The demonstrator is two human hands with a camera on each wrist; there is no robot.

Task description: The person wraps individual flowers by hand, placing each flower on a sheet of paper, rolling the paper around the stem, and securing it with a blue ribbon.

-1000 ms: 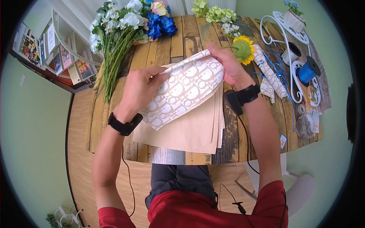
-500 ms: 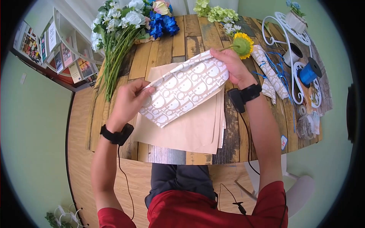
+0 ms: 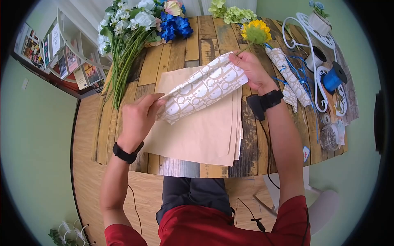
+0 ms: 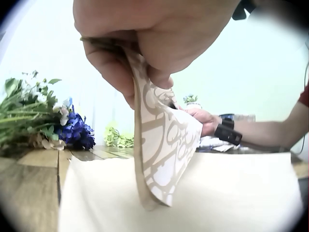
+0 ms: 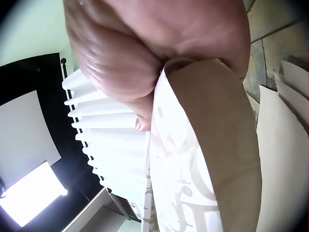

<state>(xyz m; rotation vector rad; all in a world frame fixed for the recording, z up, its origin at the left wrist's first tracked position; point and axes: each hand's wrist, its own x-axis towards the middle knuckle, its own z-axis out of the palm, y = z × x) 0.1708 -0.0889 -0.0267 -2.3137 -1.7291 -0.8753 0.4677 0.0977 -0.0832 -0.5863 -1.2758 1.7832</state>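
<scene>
A sunflower (image 3: 256, 32) lies within a roll of white-and-tan patterned wrapping paper (image 3: 201, 92), its head out past the upper right end. My right hand (image 3: 252, 70) grips the paper around the stem there, thumb on top. At the lower left end my left hand (image 3: 140, 117) pinches the paper's edge between thumb and fingers. In the left wrist view, the paper (image 4: 161, 140) hangs folded below the left fingers, and a thin stem end pokes out beside them. The right wrist view shows the paper's plain brown inner side (image 5: 217, 116) curving under the right palm.
Beneath the roll lies a stack of tan paper sheets (image 3: 197, 139). A bunch of white and blue flowers (image 3: 123, 61) is at the back left. On the right are a wrapped paper roll (image 3: 287, 74), blue ribbon spool (image 3: 333, 78), white metal stand (image 3: 296, 22) and clear jar (image 3: 329, 137).
The paper has been rolled narrower, its lower flap turning under. The sunflower head has swung up and left as the right hand turned. The left hand has shifted left and down along the edge.
</scene>
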